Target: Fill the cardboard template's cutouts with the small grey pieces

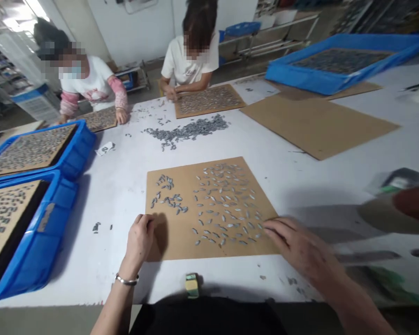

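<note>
A brown cardboard sheet (pixel 181 242) lies on the white table in front of me, strewn with several small grey metal parts (pixel 223 204). My left hand (pixel 139 239) rests at the sheet's near left corner, fingers curled onto its edge. My right hand (pixel 298 246) lies at the near right corner, fingers stretched toward the parts and touching the sheet's edge. A bracelet sits on my left wrist.
A loose pile of grey parts (pixel 188 131) lies mid-table. Blue bins (pixel 38 242) with filled sheets stand at left, another blue bin (pixel 335 65) at far right. Empty cardboard sheets (pixel 317 125) lie at right. Two people across the table work on their own sheets. A small green object (pixel 192 284) sits at the near edge.
</note>
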`<state>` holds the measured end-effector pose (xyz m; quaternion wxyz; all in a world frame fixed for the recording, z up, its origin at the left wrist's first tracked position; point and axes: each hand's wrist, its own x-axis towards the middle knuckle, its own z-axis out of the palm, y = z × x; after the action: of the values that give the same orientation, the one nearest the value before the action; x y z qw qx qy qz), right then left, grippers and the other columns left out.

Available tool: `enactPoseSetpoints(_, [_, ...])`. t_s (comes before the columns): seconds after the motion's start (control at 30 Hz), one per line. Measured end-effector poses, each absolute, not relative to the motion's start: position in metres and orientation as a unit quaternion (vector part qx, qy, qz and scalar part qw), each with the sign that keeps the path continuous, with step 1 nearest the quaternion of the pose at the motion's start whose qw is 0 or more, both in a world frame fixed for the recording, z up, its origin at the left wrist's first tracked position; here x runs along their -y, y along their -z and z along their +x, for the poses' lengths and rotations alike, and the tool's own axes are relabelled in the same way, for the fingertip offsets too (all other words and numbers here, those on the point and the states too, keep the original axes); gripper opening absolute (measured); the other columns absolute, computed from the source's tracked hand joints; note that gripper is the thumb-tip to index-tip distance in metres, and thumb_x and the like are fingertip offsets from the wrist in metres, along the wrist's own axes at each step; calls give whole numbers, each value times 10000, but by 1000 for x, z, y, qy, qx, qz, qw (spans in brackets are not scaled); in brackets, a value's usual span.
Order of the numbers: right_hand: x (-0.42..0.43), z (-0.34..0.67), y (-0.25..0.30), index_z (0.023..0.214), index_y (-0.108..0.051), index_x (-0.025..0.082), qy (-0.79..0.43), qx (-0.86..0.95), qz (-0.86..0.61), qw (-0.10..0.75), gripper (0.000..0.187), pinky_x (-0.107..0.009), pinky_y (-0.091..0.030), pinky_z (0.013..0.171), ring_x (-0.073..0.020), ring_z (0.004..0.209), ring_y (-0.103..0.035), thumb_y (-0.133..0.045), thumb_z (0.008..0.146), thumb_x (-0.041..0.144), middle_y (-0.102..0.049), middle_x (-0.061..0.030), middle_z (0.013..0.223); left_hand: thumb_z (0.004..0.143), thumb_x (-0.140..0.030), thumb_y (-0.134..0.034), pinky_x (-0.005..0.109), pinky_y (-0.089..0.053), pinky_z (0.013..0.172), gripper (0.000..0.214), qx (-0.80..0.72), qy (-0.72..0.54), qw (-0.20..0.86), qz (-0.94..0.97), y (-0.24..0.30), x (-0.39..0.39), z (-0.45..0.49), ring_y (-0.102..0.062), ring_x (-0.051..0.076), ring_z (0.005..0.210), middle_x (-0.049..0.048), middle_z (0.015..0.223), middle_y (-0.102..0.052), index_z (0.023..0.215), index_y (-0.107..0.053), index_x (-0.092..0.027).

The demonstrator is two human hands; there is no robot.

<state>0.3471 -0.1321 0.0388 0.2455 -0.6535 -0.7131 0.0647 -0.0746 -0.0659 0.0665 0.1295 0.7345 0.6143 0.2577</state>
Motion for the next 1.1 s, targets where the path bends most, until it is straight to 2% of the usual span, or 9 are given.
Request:
enactPoseSetpoints(0.13, [90, 288, -67, 1052, -744, 289, -119, 783, -562, 239, 279, -350, -550, 834, -233, 972, -707, -467, 1018, 283, -750, -65, 1093, 994, -230, -514, 330, -568, 755, 172, -604, -254, 137, 743, -62, 59, -56, -682, 189, 809, 62, 935, -691, 972, -684, -217])
enactPoseSetpoints(0.23, [54, 230, -79, 1017, -744, 255, -153, 833, -505, 165, 269, -312, -521, 792, -200, 909, -691, -480, 1011, 202, -732, -60, 1048, 1000, -212, -520, 325, -563, 755, 174, -589, -232, 132, 763, -52, 50, -27, -678, 183, 798, 72, 969, -690, 1047, -688, -212])
enactPoseSetpoints(0.33, [28, 190, -77, 1026, -737, 219, -144, 859, -481, 103, 263, -299, -488, 783, -194, 901, -673, -485, 1011, 143, -710, -76, 1026, 985, -175, -521, 344, -549, 750, 153, -601, -187, 94, 772, -44, 41, -7, -667, 205, 791, 94, 933, -679, 967, -673, -181])
enactPoseSetpoints(0.47, [15, 174, -71, 1016, -720, 206, -122, 867, -481, 48, 257, -309, -459, 760, -217, 903, -665, -484, 1007, 104, -703, -88, 1001, 970, -135, -502, 371, -539, 779, 160, -586, -180, 95, 785, -39, 36, 1, -646, 229, 831, 106, 927, -664, 907, -641, -183])
enactPoseSetpoints(0.63, [17, 174, -75, 1087, -676, 177, -124, 868, -480, 24, 252, -312, -450, 794, -222, 955, -660, -449, 1021, 89, -700, -108, 1053, 969, -115, -476, 394, -538, 818, 165, -543, -177, 105, 814, -38, 40, -1, -624, 243, 878, 108, 928, -655, 918, -616, -186])
enactPoseSetpoints(0.73, [21, 187, -83, 1071, -656, 162, -134, 853, -502, 42, 218, -319, -449, 794, -223, 942, -656, -452, 1024, 103, -697, -117, 1057, 989, -135, -452, 400, -542, 815, 165, -533, -218, 101, 811, -41, 46, -6, -629, 239, 880, 107, 936, -663, 975, -609, -183])
enactPoseSetpoints(0.83, [32, 217, -91, 1034, -640, 197, -154, 810, -552, 123, 175, -311, -453, 769, -214, 923, -654, -469, 1025, 161, -694, -85, 1047, 995, -148, -466, 358, -546, 792, 158, -528, -260, 145, 795, -48, 52, -13, -651, 206, 859, 77, 951, -688, 1015, -613, -204])
enactPoseSetpoints(0.93, [55, 255, -91, 995, -632, 234, -163, 773, -582, 192, 155, -309, -467, 735, -205, 868, -657, -482, 1000, 197, -696, -52, 1005, 971, -148, -525, 305, -541, 755, 141, -499, -241, 221, 803, -57, 52, -12, -669, 169, 805, 40, 930, -708, 969, -641, -228])
enactPoseSetpoints(1.1, [108, 300, -75, 924, -611, 251, -173, 742, -610, 219, 164, -315, -505, 730, -204, 834, -674, -464, 984, 211, -699, -44, 935, 912, -90, -574, 281, -538, 784, 198, -434, -204, 269, 835, -62, 40, 7, -690, 164, 824, 16, 880, -724, 853, -690, -239])
